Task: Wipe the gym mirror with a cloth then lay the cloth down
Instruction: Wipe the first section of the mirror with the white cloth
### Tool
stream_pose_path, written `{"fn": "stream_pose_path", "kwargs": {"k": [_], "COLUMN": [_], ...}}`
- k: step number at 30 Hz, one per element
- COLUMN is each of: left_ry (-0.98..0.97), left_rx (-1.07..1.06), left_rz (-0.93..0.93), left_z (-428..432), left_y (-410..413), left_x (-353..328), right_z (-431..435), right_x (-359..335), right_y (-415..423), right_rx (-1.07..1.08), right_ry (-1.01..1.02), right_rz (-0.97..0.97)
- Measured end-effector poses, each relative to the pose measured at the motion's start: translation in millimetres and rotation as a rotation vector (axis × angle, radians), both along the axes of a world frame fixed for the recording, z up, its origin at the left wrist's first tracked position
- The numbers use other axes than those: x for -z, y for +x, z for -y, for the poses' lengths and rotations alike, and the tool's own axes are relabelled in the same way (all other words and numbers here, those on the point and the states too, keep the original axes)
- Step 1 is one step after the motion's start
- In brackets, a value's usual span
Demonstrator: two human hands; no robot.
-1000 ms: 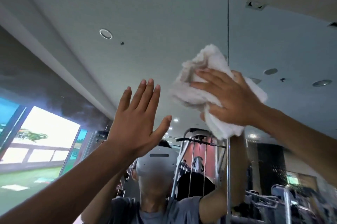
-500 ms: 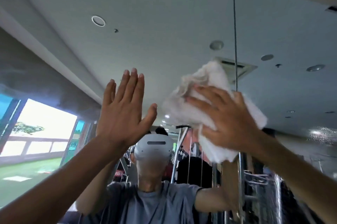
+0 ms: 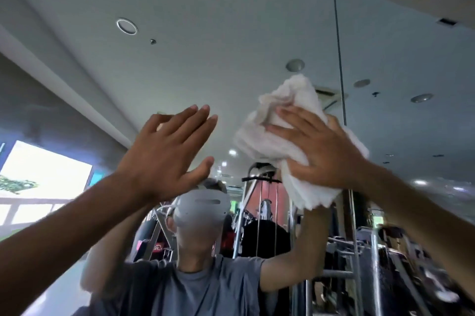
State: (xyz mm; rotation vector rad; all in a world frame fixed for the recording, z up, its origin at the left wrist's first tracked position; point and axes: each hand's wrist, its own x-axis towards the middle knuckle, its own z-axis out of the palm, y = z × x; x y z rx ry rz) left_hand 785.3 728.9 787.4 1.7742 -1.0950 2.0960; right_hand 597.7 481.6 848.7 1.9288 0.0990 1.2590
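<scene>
The right hand [image 3: 323, 151] lies flat on a white cloth [image 3: 270, 140], fingers straight and spread wide and the thumb laid across a lower fold, pressing the bunched cloth against the mirror [image 3: 205, 32]. The cloth sits just left of the vertical seam [image 3: 338, 58] in the glass. Its crumpled top rises above the fingertips, and a thick fold hangs below the heel of the hand. The left hand [image 3: 164, 158] is raised well left of the seam, apart from the cloth. It holds nothing, with fingers straight and close together, the thumb angled out and the palm facing the glass (whether it actually touches the glass I cannot tell). Both bare forearms reach up from the lower corners.

Everything else appears as a reflection. Below the hands and left of the seam is the person, in a grey T-shirt [image 3: 195, 292] and a pale headset [image 3: 201, 209] with both arms lifted. A cable machine [image 3: 259, 187] with steel uprights stands behind the person, partly hidden by the hanging cloth. More metal gym frames [image 3: 372, 251] cross the seam low down, blurred on the right. A bright window [image 3: 43, 176] glows far left of the seam. A round ceiling light [image 3: 126, 26] shows high above the left hand, and another small round fitting [image 3: 295, 65] just above the cloth.
</scene>
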Motion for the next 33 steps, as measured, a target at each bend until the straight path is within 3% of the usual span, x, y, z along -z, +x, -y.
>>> {"fn": "stream_pose_path", "kwargs": {"k": [3,7,10,15,17,21,23,26,30,33], "left_ry": [-0.054,-0.188,-0.209,-0.204,-0.206,-0.234,-0.235,-0.224,-0.233,-0.238], "left_rx": [0.05,0.081,0.101,0.105,0.115,0.131,0.13,0.129,0.123,0.134], "left_rz": [-0.068,-0.209,-0.226,-0.229,-0.23,-0.225,-0.221,-0.217,-0.211,-0.22], "left_z": [-1.8,-1.9,-4.7,-4.2,-2.6,0.7,0.0,-2.8,-3.3,-0.4], "left_y": [5.7,6.2,8.1,9.8,9.6,9.0,9.9,11.3,11.0,8.7], "left_x": [7.3,10.7,12.0,11.8,12.9,14.1,14.6,13.8,14.6,15.0], "right_z": [9.9,-45.7,-87.0,-52.0,-25.4,-38.6,-70.5,-99.9,-69.6,-33.3], "right_x": [-39.3,-73.6,-48.4,-7.3,-17.9,-57.9,-64.6,-43.1,-19.4,-37.7], "right_y": [-16.1,35.6,70.5,36.6,12.5,28.4,59.4,80.7,51.6,22.8], "right_rx": [0.024,-0.064,-0.068,-0.047,-0.015,-0.068,-0.076,-0.081,-0.114,-0.063], "right_ry": [0.27,0.546,0.391,-0.078,-0.017,0.457,0.576,0.381,0.024,-0.007], "right_rz": [0.149,0.487,0.423,-0.035,-0.048,0.435,0.559,0.436,0.059,-0.031]}}
